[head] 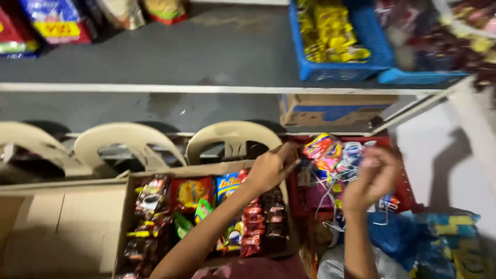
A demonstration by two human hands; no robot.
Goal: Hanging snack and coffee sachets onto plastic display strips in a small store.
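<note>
Presently both hands are raised over the goods at the person's front. The left hand is clenched at the far right corner of an open cardboard carton, and a thin stick-like piece shows between its fingers; what that piece is cannot be told. The right hand is closed, fingers curled, upon thin white strings or sticks that hang beneath a bunch of brightly wrapped sweets. That bunch, red, yellow and blue, lies between the two hands and slightly above them, nearer the right hand, over a red crate. The view is blurred there, so the exact grip on the strings is not clear.

The carton holds rows of small snack packets in red, yellow, green and blue, with strips of dark and red sachets directly below the left forearm. A flat closed carton lies just beside it on the left. Blue plastic bags lie below the right forearm. Behind the cartons stand three beige plastic chairs. Further off, a shelf edge carries a blue basket of yellow packets, with a brown box beneath it.
</note>
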